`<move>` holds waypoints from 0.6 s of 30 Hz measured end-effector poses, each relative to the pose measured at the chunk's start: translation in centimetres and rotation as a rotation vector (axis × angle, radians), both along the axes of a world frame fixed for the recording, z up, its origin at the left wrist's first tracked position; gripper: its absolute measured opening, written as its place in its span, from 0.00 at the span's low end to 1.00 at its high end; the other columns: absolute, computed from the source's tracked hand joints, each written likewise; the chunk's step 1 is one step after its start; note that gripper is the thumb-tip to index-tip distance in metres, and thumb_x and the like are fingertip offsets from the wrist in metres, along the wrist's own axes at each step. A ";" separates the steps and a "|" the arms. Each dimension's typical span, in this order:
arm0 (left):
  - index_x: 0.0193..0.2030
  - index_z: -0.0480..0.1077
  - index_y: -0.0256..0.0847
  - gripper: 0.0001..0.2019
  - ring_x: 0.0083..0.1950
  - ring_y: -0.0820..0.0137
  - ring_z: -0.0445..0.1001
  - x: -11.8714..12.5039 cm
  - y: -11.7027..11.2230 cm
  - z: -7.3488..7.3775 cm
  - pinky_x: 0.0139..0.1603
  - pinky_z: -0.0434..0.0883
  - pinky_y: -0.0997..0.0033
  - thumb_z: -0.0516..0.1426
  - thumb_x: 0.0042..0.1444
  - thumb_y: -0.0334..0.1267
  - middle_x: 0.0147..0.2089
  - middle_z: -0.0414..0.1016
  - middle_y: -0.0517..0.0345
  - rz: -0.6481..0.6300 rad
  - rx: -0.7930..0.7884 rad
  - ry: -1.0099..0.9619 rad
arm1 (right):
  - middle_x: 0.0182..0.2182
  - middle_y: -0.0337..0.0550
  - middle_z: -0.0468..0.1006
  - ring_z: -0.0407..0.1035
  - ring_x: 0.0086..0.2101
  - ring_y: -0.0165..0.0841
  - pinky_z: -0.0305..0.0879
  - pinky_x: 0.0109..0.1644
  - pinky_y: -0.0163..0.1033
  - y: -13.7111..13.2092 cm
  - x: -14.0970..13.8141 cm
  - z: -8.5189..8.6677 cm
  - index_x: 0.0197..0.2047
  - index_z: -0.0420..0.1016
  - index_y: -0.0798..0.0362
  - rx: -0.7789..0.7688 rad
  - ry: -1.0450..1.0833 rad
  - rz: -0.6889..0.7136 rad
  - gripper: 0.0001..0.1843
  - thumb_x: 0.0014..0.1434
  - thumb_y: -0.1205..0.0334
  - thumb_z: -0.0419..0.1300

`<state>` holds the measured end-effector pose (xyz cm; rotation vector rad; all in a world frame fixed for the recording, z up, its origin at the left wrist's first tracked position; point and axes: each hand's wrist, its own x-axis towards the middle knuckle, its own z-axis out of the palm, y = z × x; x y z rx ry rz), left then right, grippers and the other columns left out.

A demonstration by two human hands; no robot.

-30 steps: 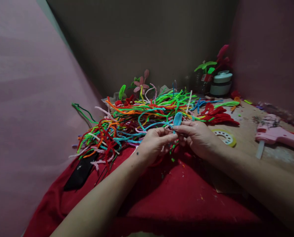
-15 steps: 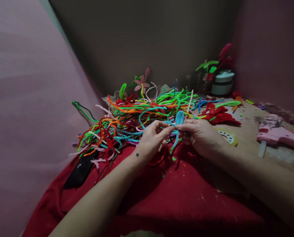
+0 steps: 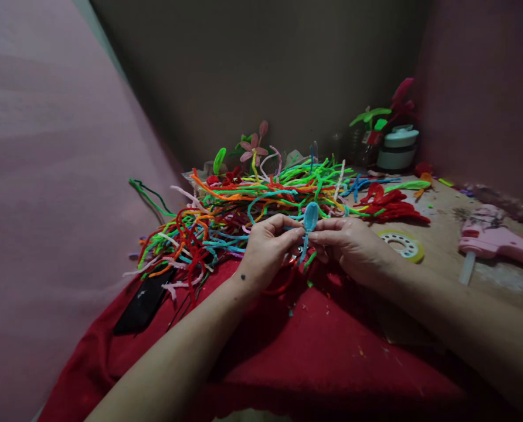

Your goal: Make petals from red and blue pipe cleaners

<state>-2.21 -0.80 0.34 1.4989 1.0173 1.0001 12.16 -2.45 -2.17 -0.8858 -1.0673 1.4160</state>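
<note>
Between my two hands stands a light blue pipe cleaner (image 3: 311, 217), bent into a closed oval petal with its stem hanging below. The fingertips of my left hand (image 3: 270, 243) are closed on it from the left, at the base of the oval. From the other side, my right hand (image 3: 352, 243) pinches the same spot with thumb and forefinger. Beneath the hands lies a short green pipe cleaner piece (image 3: 309, 261) on the red cloth (image 3: 332, 346). Just behind the fingers spreads a tangled heap of colourful pipe cleaners (image 3: 239, 205).
On the right lie a pink glue gun (image 3: 490, 237), a yellow-rimmed tape roll (image 3: 402, 245) and red pipe cleaner petals (image 3: 389, 205). A lidded jar (image 3: 397, 149) stands behind them. At the left is a flat black object (image 3: 142, 305). A pink pipe cleaner flower (image 3: 253, 147) rises at the back.
The blue petal has shifted slightly left and down and now stands upright, its stem pointing down. My right fingers have moved a little left, closer to the left ones.
</note>
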 end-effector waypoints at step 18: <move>0.24 0.74 0.35 0.05 0.31 0.76 0.67 0.0 0.1 -0.1 0.37 0.66 0.76 0.64 0.41 0.35 0.26 0.71 0.62 -0.061 0.057 -0.095 | 0.19 0.35 0.65 0.56 0.23 0.26 0.51 0.28 0.35 -0.7 -0.3 0.3 0.19 0.66 0.55 0.078 -0.211 -0.050 0.09 0.44 0.62 0.61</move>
